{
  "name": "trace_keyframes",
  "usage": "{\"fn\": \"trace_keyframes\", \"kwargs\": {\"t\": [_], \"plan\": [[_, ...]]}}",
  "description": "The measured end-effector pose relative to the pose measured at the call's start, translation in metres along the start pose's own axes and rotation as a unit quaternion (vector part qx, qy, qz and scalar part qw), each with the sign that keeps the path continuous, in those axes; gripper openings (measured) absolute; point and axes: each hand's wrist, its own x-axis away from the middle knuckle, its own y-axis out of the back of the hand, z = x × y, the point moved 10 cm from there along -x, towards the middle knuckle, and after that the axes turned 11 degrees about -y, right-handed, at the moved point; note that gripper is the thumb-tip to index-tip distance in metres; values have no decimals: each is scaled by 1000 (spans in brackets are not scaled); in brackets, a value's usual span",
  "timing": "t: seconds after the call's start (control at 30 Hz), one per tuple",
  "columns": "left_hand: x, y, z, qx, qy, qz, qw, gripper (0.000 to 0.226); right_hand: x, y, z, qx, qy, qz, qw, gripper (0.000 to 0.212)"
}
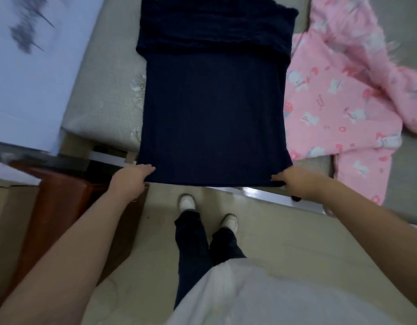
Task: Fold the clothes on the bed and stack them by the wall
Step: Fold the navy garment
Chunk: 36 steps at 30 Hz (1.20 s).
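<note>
A dark navy top lies flat on the bed, its far part folded back over itself and its near hem hanging past the bed's edge. My left hand grips the hem's left corner. At the right corner my right hand pinches the hem. A pink printed garment lies unfolded and crumpled on the bed, just right of the navy top.
A white wall with a dark smudge stands at the left of the bed. A reddish-brown wooden piece of furniture sits on the floor at the lower left. My legs and white shoes stand on the pale floor by the bed's edge.
</note>
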Motion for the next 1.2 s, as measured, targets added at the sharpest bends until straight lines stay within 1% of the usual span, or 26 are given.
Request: {"fn": "trace_keyframes", "kwargs": {"t": [0.1,0.17,0.2,0.23,0.27,0.3,0.37,0.4,0.47,0.53,0.6,0.7,0.8,0.87,0.97,1.1,1.17,1.2], "plan": [[22,5,12,-27,21,115,993,53,15,-17,18,-22,26,124,992,16],[31,13,14,-47,30,181,982,50,23,-17,26,-3,39,170,985,16],[32,22,14,-62,41,192,979,48,27,-12,27,5,45,178,983,13],[31,35,15,-79,58,181,979,45,28,-3,25,5,48,176,983,9],[27,53,17,-95,79,142,982,40,28,10,20,-8,48,162,986,9],[21,75,18,-110,96,81,986,34,26,27,13,-28,44,136,989,11],[10,120,12,-124,103,-43,986,24,21,69,-4,-50,29,57,997,16],[3,140,8,-122,98,-88,984,20,17,93,-14,-46,17,6,999,18],[-14,173,1,-98,94,-148,980,18,10,143,-34,-34,-18,-101,994,25],[-37,206,0,-63,91,-185,977,19,0,191,-52,-46,-53,-188,980,25],[-64,236,7,-50,101,-198,974,22,-15,230,-72,-82,-98,-236,963,23],[-115,281,23,-62,98,-210,971,25,-52,270,-94,-99,-153,-248,951,22],[-175,324,33,-73,47,-235,968,25,-94,303,-112,-79,-205,-243,945,26],[-217,344,37,-82,8,-240,967,25,-123,321,-126,-87,-229,-234,941,26],[-284,354,44,-116,-1,-210,971,24,-172,343,-149,-132,-251,-227,932,24],[-362,345,48,-147,22,-177,973,23,-226,370,-179,-111,-317,-262,905,25],[-392,335,55,-163,37,-173,971,26,-249,374,-186,-128,-337,-272,892,26],[-402,329,60,-163,45,-176,970,31,-258,373,-185,-131,-340,-275,890,30]]}}
